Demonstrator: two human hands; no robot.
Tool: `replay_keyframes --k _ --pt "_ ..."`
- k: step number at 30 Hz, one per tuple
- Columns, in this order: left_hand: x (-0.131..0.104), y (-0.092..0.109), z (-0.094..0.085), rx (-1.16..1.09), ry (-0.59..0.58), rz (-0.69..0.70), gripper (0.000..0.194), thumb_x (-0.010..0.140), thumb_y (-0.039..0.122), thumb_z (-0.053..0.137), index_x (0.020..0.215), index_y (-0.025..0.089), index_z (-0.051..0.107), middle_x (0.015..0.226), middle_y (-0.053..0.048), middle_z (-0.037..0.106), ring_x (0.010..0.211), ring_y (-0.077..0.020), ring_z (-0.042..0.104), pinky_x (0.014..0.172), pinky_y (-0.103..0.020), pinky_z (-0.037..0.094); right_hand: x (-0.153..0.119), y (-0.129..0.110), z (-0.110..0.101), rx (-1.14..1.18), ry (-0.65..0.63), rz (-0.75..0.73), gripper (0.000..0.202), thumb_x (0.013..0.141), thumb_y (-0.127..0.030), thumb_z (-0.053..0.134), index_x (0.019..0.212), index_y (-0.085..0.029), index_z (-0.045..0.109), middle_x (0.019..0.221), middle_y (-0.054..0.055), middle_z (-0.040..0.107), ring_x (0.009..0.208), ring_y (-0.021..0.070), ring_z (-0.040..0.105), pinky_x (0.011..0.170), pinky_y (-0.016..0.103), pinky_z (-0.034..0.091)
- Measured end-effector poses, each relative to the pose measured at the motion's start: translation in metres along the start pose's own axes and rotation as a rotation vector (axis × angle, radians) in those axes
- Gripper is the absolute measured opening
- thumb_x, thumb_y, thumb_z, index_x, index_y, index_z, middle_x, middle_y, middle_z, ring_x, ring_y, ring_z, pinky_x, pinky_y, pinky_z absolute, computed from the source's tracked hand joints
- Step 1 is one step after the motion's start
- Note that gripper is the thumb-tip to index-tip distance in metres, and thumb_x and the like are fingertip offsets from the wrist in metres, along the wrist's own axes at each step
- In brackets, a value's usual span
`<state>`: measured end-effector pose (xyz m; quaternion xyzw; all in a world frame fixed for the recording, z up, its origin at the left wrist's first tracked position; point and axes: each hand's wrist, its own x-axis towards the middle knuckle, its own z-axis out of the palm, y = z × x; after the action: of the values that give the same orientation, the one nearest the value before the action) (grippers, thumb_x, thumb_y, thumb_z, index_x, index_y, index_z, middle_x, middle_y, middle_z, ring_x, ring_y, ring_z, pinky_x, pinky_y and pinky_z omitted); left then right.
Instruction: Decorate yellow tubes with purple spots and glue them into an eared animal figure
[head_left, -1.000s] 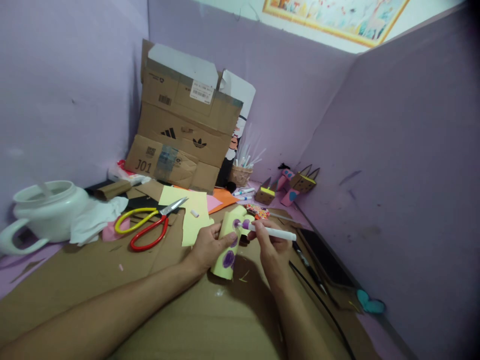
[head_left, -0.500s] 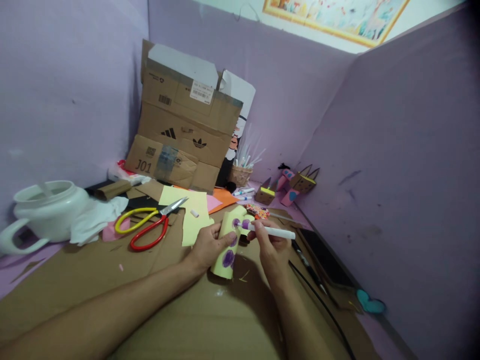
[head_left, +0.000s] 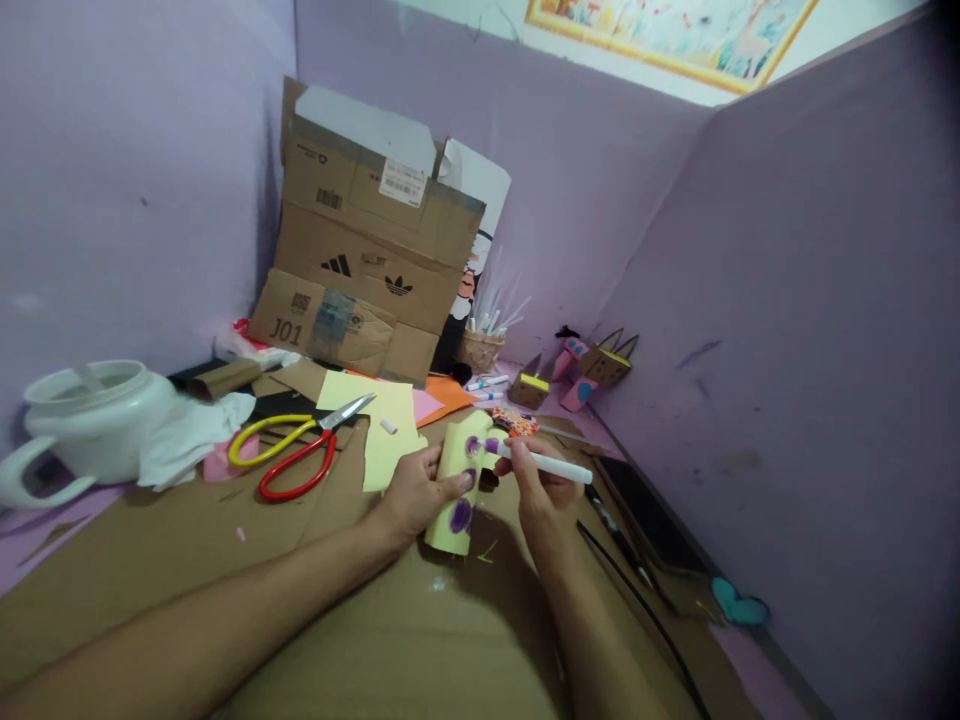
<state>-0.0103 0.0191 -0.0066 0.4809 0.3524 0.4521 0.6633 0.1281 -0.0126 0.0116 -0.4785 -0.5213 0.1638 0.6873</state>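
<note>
My left hand (head_left: 417,492) is closed around a pale yellow paper tube (head_left: 452,538), its thumb lying across the front. Purple coloured spots run down the tube, which leans slightly over the cardboard. Between the fingers of my right hand (head_left: 546,492) is a white marker (head_left: 551,466) with a purple end. Its tip meets the uppermost purple spot, or hovers just off it; I cannot tell which. Left of the tube lie a sheet of yellow paper (head_left: 382,455), a small white marker cap (head_left: 388,426) and scissors (head_left: 324,437) with one yellow and one red handle.
A white pot (head_left: 97,425) stands at the left beside crumpled tissue (head_left: 191,435). Behind, a flattened cardboard box (head_left: 367,240) leans on the wall, near a basket of markers (head_left: 481,350). A craft knife (head_left: 619,535), dark phone-like slab (head_left: 652,515) and black cable (head_left: 645,610) lie right.
The tube has turned a little in my left hand, and its lower end has shifted slightly right. My right hand keeps the marker at the top spot.
</note>
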Motion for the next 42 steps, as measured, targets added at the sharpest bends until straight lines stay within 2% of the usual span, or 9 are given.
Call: replay_keyframes --k 16,25,33,42 --pt "-0.0003 0.0004 0.0007 -0.007 -0.019 0.021 0.043 0.058 0.026 0.077 0.096 0.009 0.065 0.085 -0.009 0.073 0.074 -0.0197 0.065 0.064 -0.027 0.048 -0.0008 -0.0019 -0.0009 0.016 -0.106 0.078 0.02 0.081 -0.035 0.06 0.075 -0.017 0.068 0.054 -0.001 0.063 0.05 0.0141 0.06 0.051 0.025 0.049" --pt "0.0002 0.0 0.0001 -0.012 -0.01 0.005 0.042 0.057 0.023 0.076 0.095 0.008 0.065 0.083 -0.009 0.073 0.07 -0.0184 0.064 0.062 -0.027 0.048 0.0017 0.0002 -0.002 -0.02 -0.046 0.087 0.022 0.079 -0.036 0.062 0.07 -0.016 0.067 0.048 -0.001 0.061 0.045 0.0135 0.058 0.046 0.024 0.046" --pt "-0.0015 0.0032 0.0011 -0.014 0.001 0.002 0.04 0.057 0.022 0.076 0.093 0.009 0.066 0.076 -0.005 0.071 0.064 -0.0144 0.06 0.058 -0.024 0.046 0.004 -0.0003 -0.0037 -0.096 -0.01 0.016 0.025 0.081 -0.036 0.058 0.072 -0.015 0.068 0.047 -0.002 0.06 0.043 0.013 0.055 0.045 0.024 0.043" --pt "-0.0034 0.0076 0.0026 0.006 0.012 -0.003 0.036 0.058 0.022 0.075 0.091 0.011 0.066 0.077 -0.005 0.071 0.066 -0.0156 0.062 0.059 -0.025 0.046 0.0049 0.0022 -0.0038 -0.098 0.032 0.021 0.025 0.082 -0.037 0.058 0.071 -0.015 0.066 0.047 -0.002 0.06 0.043 0.0131 0.055 0.046 0.025 0.043"
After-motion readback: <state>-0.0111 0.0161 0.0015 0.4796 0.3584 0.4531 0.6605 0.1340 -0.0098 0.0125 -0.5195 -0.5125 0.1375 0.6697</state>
